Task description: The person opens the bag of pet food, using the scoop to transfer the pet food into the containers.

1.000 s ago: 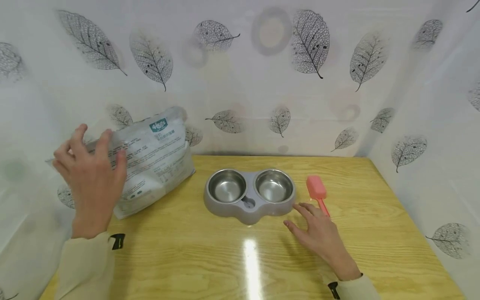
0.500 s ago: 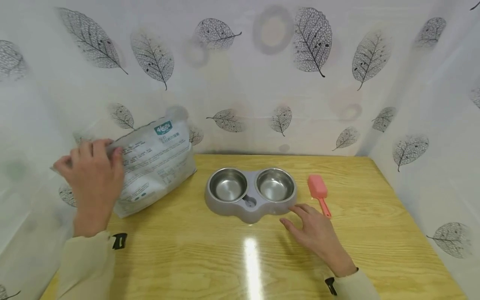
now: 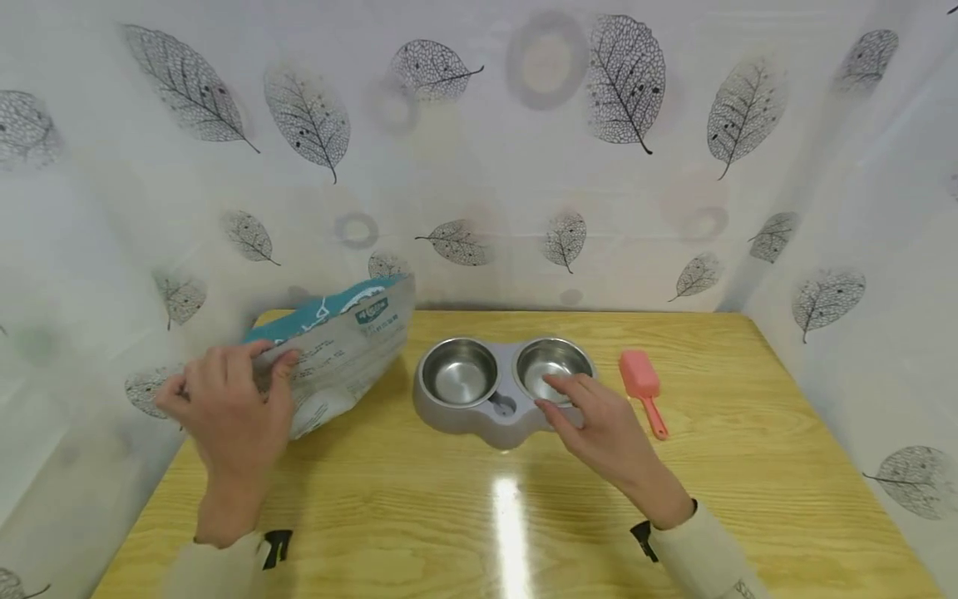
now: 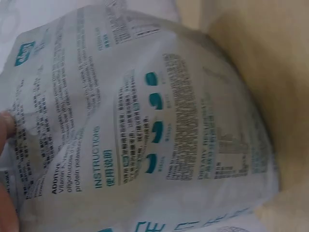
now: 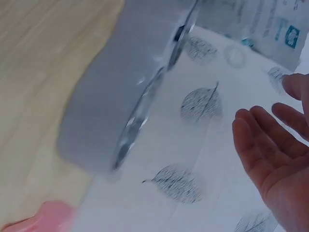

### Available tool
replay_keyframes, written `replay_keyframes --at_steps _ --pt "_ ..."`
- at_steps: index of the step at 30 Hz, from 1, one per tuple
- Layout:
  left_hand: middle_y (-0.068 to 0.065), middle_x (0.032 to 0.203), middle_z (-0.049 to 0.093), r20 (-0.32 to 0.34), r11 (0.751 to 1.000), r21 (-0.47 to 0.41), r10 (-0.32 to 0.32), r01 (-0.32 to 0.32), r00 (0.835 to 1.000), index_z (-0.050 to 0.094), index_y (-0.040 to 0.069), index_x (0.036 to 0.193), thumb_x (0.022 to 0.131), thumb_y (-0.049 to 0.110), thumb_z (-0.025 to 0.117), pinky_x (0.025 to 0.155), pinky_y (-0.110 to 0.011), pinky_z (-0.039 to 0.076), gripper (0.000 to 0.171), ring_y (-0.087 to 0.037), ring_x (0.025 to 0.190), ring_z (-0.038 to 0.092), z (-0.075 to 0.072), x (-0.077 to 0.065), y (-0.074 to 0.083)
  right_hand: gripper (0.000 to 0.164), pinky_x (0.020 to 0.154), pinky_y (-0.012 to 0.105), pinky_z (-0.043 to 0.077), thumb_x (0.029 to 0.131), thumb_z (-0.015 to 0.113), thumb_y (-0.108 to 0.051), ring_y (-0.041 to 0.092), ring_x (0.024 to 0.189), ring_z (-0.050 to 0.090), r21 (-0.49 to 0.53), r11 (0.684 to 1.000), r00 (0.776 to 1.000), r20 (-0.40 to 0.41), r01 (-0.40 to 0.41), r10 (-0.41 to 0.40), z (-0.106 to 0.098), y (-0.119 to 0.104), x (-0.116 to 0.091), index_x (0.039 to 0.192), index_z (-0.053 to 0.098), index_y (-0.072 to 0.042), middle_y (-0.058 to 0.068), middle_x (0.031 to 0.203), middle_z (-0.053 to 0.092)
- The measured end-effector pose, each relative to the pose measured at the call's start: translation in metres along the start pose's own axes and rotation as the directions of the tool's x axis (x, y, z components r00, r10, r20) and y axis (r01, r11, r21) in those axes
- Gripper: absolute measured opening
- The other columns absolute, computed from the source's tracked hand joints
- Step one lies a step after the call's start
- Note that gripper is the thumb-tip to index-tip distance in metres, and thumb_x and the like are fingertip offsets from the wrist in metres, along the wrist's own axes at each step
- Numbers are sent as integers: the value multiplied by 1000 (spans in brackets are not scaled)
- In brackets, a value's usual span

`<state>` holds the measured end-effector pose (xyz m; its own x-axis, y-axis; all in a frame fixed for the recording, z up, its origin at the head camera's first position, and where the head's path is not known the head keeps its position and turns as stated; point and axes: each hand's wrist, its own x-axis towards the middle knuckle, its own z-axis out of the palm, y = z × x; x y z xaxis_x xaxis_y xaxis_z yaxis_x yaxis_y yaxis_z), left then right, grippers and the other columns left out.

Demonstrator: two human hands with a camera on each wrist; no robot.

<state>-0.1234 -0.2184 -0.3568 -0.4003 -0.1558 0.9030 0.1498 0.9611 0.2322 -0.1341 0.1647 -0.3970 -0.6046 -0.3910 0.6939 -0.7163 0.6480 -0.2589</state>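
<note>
Left hand (image 3: 235,408): you grip the upper edge of the pale grey bag (image 3: 340,358) at its left end, thumb on the printed panel, the other fingers over the far side. The bag is over the left part of the tabletop (image 3: 404,516), tilted, its upper edge rising to the right; a teal strip of its other side shows behind that edge. Whether its underside rests on the wood cannot be told. Your left wrist view shows small text and teal marks on the grey panel, including "INSTRUCTIONS".

Right hand (image 3: 609,424): yours holds nothing; fingers loosely bent, thumb apart from them. In the head view it overlaps the right bowl (image 3: 533,370); your right wrist view puts it in the air, clear of the grey feeder (image 3: 456,422).

The feeder stands mid-tabletop, to the right of the bag, with the left bowl (image 3: 460,374) and right bowl, both steel, side by side in it. Pink scoop (image 3: 639,376): on the wood, right of the feeder, handle towards you. Behind: white leaf-print sheeting (image 3: 494,175).
</note>
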Motion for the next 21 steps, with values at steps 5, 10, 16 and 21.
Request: replay_keyframes --at_steps 5,10,16,21 --pt "-23 78 56 -37 999 8 52 -51 998 62 -3 88 86 46 64 78 -54 19 49 -42 72 43 -2 -24 11 41 75 29 55 79 77 -18 16 93 66 35 994 994 -15 104 -104 15 -24 30 117 65 -8 5 104 68" --pt "-22 74 54 -46 996 -18 87 -88 995 61 -3 82 86 48 64 78 -56 20 51 -41 69 42 -3 -41 17 51 75 26 56 80 77 -16 19 100 66 66 978 980 -46 197 -194 33 -40 53 127 59 -9 11 117 64" --pt "-20 71 53 -50 991 -39 126 -128 991 60 -2 78 87 49 62 77 -55 19 52 -39 67 41 -3 -54 16 52 77 27 56 84 73 -16 21 110 61 30 968 969 -6 248 -248 52 -46 67 133 55 -13 15 133 55" --pt "-20 71 53 -34 986 -64 154 -156 987 60 -2 77 87 49 61 77 -56 19 53 -39 67 42 -4 -63 12 44 80 22 54 87 69 -11 18 108 60 39 967 966 57 250 -252 65 -47 74 129 58 -13 14 129 55"
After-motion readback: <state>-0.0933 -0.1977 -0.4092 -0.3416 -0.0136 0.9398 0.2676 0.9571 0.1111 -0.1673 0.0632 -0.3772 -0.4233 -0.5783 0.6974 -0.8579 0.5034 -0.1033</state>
